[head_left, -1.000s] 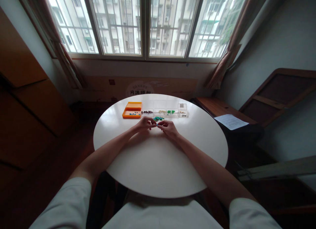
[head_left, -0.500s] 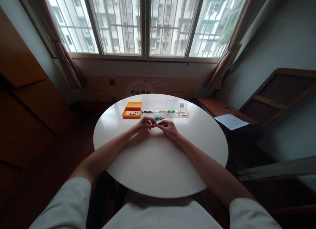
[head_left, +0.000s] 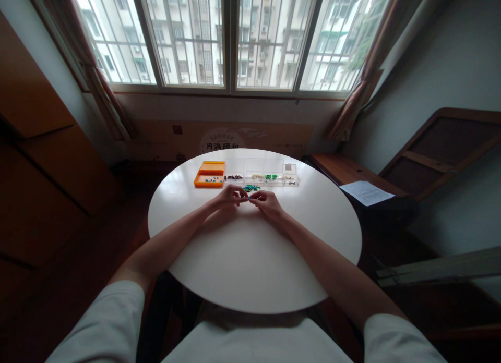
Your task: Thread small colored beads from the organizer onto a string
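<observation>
1 round white table (head_left: 254, 269) carries the work, and 2 bare forearms reach across it from 2 white sleeves at the bottom edge. The left hand (head_left: 228, 197) and the right hand (head_left: 269, 202) rest on the tabletop close together, each with fingers curled in and thumb and forefinger pinched narrow. Their tips meet at 1 tiny blue piece (head_left: 249, 198), held between the 2 hands just above the table; it is too small to make out its shape. Just beyond the fingertips lies 1 small heap of teal beads (head_left: 251, 188), too fine to count. Behind it, near the far rim, stand 2 containers side by side and touching: 1 orange tray (head_left: 210, 170) on the left, in 2 sections, with a few teal beads in the nearer one, and 1 clear divided box (head_left: 253, 166) on the right. The box shows 4 clusters of beads, dark, pale, green and brownish, but its dividers blur into the white table, so I cannot tell the number of compartments. To the right, well apart from the table, 1 sheet of paper (head_left: 367, 192) lies on a dark wooden surface; its print is unreadable. The table's near edge hides the person's lap.
</observation>
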`<act>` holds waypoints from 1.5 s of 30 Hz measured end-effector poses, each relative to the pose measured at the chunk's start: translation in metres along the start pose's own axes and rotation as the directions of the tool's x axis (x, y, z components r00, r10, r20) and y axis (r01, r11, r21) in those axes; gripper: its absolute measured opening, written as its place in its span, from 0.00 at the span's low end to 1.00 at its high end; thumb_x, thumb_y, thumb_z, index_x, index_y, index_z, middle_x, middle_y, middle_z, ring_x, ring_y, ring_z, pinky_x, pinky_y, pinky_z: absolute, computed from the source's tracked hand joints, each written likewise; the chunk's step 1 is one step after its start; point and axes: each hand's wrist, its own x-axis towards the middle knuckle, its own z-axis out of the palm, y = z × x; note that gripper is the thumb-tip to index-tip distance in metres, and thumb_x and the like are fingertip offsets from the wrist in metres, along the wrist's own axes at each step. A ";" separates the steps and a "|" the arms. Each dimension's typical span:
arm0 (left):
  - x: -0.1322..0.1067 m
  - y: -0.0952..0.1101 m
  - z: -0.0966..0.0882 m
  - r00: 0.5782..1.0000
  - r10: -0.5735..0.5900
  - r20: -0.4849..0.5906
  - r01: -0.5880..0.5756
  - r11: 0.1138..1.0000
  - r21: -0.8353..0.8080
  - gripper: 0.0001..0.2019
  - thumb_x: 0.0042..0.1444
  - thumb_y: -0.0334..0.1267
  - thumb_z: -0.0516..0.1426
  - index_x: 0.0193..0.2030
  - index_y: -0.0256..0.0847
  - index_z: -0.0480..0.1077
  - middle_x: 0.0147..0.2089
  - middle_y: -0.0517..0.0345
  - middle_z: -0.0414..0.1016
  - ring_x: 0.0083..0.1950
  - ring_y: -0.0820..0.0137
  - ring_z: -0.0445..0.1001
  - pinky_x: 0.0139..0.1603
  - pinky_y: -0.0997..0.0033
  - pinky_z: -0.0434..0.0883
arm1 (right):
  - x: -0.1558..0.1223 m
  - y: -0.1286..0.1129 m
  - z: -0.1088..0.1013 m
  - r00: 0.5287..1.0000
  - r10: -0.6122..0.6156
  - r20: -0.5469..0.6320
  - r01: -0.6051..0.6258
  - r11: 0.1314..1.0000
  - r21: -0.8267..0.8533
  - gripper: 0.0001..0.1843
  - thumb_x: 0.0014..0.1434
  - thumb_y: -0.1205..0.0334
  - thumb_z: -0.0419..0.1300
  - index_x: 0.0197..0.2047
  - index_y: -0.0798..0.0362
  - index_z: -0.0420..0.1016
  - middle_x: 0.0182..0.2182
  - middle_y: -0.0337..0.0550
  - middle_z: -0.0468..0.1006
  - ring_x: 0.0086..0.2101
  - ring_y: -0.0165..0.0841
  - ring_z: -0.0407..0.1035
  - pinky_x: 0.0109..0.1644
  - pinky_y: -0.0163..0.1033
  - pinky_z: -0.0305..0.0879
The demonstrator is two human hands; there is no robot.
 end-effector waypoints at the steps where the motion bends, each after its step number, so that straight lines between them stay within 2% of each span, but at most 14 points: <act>1: 0.000 0.000 0.000 1.000 0.000 0.006 0.000 1.000 0.001 0.19 0.44 0.47 0.62 0.32 0.29 0.74 0.25 0.56 0.70 0.20 0.80 0.66 0.20 0.80 0.67 | 0.000 0.000 0.000 1.000 0.000 0.002 0.000 1.000 0.001 0.16 0.42 0.53 0.65 0.29 0.58 0.75 0.23 0.41 0.74 0.21 0.26 0.63 0.22 0.32 0.58; 32: -0.001 0.001 -0.001 1.000 -0.016 0.012 0.017 1.000 -0.016 0.18 0.44 0.46 0.62 0.32 0.29 0.74 0.25 0.56 0.71 0.20 0.80 0.67 0.20 0.80 0.66 | 0.000 0.001 0.000 0.999 -0.036 0.002 0.036 0.999 -0.005 0.17 0.42 0.50 0.65 0.29 0.57 0.76 0.24 0.42 0.75 0.21 0.27 0.64 0.23 0.33 0.60; 40: 0.001 -0.001 0.000 1.000 -0.016 -0.019 0.015 0.999 -0.028 0.19 0.44 0.47 0.63 0.33 0.29 0.74 0.24 0.57 0.70 0.20 0.80 0.67 0.19 0.80 0.66 | 0.002 0.001 -0.001 1.000 -0.023 0.001 0.023 1.000 -0.005 0.15 0.44 0.53 0.65 0.30 0.57 0.75 0.25 0.43 0.74 0.22 0.27 0.64 0.22 0.33 0.60; 45: 0.002 -0.006 0.000 0.999 -0.014 -0.029 0.013 0.999 -0.036 0.19 0.44 0.46 0.62 0.35 0.30 0.75 0.26 0.55 0.72 0.20 0.80 0.67 0.19 0.80 0.67 | 0.002 0.002 0.000 1.000 -0.019 -0.003 0.019 1.000 0.006 0.17 0.44 0.52 0.64 0.31 0.57 0.75 0.23 0.41 0.74 0.21 0.27 0.63 0.21 0.32 0.58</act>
